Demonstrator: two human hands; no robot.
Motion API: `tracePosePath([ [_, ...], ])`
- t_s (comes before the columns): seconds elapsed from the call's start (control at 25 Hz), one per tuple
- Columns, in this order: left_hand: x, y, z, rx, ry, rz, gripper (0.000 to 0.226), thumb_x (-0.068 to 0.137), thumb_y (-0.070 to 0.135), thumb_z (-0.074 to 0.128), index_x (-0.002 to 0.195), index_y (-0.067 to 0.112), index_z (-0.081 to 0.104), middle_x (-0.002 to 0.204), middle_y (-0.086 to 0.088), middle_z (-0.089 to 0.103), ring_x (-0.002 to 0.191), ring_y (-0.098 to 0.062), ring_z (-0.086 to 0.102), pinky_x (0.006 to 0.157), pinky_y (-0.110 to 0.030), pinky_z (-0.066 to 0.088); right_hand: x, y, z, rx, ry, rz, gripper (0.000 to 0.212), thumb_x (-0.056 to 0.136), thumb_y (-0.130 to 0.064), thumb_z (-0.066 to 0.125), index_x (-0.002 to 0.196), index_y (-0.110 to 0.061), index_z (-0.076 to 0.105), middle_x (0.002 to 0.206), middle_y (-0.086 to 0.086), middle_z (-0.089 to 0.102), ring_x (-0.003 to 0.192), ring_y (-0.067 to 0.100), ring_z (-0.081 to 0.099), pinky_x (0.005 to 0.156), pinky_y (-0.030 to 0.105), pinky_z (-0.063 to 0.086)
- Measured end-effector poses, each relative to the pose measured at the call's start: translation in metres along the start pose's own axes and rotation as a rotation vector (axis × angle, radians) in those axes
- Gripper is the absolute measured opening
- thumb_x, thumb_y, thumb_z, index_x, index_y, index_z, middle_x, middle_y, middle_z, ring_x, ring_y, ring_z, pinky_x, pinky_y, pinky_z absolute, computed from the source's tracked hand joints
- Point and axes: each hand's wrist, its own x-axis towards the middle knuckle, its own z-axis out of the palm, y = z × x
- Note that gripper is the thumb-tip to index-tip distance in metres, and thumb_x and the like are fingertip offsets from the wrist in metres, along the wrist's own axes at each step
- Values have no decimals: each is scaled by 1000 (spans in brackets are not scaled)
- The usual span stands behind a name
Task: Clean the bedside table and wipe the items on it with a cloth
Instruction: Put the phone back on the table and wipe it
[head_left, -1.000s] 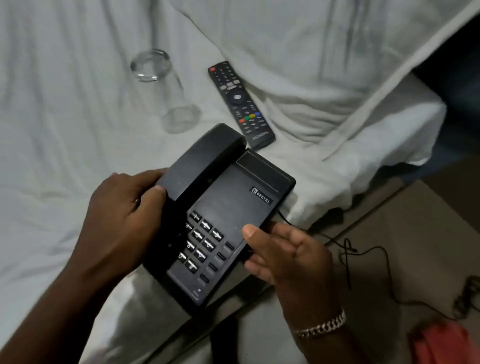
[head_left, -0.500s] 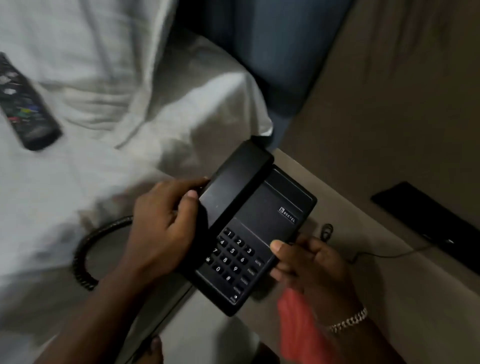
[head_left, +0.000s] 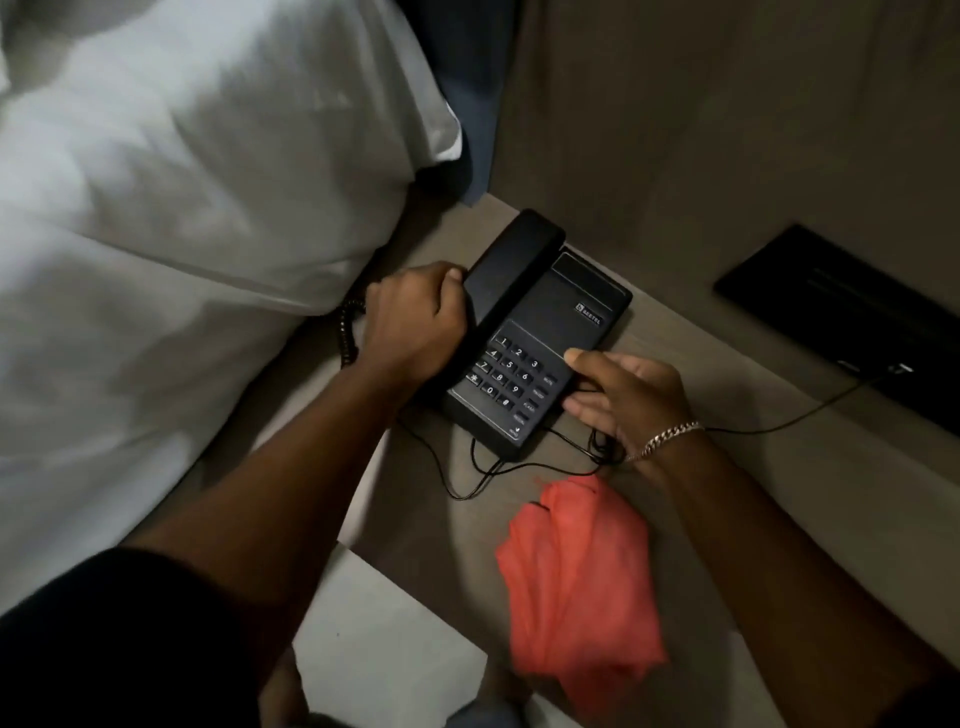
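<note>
A black desk telephone (head_left: 558, 317) with its handset in the cradle rests on the brown bedside table (head_left: 810, 499). My left hand (head_left: 415, 322) grips the handset side of the phone. My right hand (head_left: 623, 395), with a chain bracelet on the wrist, holds the phone's right edge by the keypad. A crumpled orange-red cloth (head_left: 582, 582) lies on the table in front of the phone, untouched by either hand. The phone's thin cord (head_left: 462, 478) loops on the table under it, and its coiled cord (head_left: 347, 332) shows left of my left hand.
The white bed sheet and pillow (head_left: 182, 234) press against the table's left side. A flat black panel (head_left: 852, 322) sits on the wall to the right, with a cable running from it. Pale floor (head_left: 384, 644) shows below the table's front corner.
Both hands carried the telephone from the bed over to the bedside table and it now rests there. The remote and the glass on the bed have left the view.
</note>
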Motion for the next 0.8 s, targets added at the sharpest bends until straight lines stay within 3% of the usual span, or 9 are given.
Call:
tracePosePath([
  [0.12, -4, 0, 4, 47, 55, 2, 32, 93, 26, 35, 81, 12, 63, 74, -16, 63, 79, -34, 60, 74, -37, 39, -4, -7, 4, -37, 21, -17, 56, 79, -13, 76, 124, 8, 51, 110, 28, 65, 89, 30, 69, 58, 23, 61],
  [0.2, -16, 5, -1, 41, 69, 8, 28, 94, 25, 36, 79, 14, 57, 72, -11, 58, 80, -31, 57, 73, -34, 32, -24, -2, 6, -200, 86, -95, 46, 79, -13, 75, 118, 3, 58, 99, 21, 70, 83, 28, 71, 60, 28, 61],
  [0.24, -23, 2, -1, 43, 65, 5, 29, 95, 28, 36, 89, 13, 60, 82, -11, 62, 88, -30, 57, 77, -35, 34, -37, 8, 5, -378, 149, -197, 40, 78, -18, 75, 113, -2, 63, 93, 15, 72, 81, 25, 71, 65, 32, 60],
  [0.32, -43, -6, -3, 58, 11, 8, 40, 95, 36, 35, 121, 12, 54, 118, -13, 61, 118, -29, 51, 102, -44, 33, -75, 38, -4, -732, 258, -505, 29, 77, -28, 74, 101, -15, 69, 90, 3, 73, 87, 21, 68, 77, 36, 56],
  [0.4, -65, -20, -8, 85, -116, 10, 64, 93, 49, 33, 145, 12, 31, 154, -9, 34, 146, -22, 20, 120, -47, 6, -116, 80, -14, -978, 282, -745, 39, 70, -43, 74, 104, -22, 69, 107, 3, 71, 108, 27, 61, 89, 45, 50],
  [0.44, -73, -26, -9, 102, -173, 15, 74, 91, 56, 33, 150, 13, 21, 161, -7, 20, 150, -18, 6, 121, -47, -3, -129, 100, -18, -1083, 278, -753, 54, 65, -52, 73, 111, -24, 68, 121, 6, 66, 119, 32, 54, 93, 50, 47],
  [0.52, -80, -34, -12, 123, -228, 41, 88, 86, 65, 39, 153, 14, 12, 163, -5, 9, 150, -16, -3, 121, -48, -4, -134, 135, -27, -1225, 254, -649, 71, 59, -60, 67, 123, -29, 62, 142, 12, 52, 132, 41, 42, 98, 55, 43],
  [0.64, -76, -34, -14, 93, -250, 38, 99, 80, 69, 47, 153, 14, 7, 164, -5, 7, 150, -16, -4, 122, -47, 0, -118, 148, -35, -1247, 171, -715, 56, 66, -39, 59, 121, -31, 63, 146, 7, 47, 132, 39, 45, 102, 47, 43],
  [0.8, -66, -39, -17, 40, -315, 39, 108, 73, 72, 55, 153, 17, 8, 164, -1, 5, 150, -15, -6, 121, -49, 1, -127, 99, -18, -942, 178, -983, 45, 72, -22, 60, 116, -16, 68, 139, 13, 54, 126, 28, 51, 101, 35, 42],
])
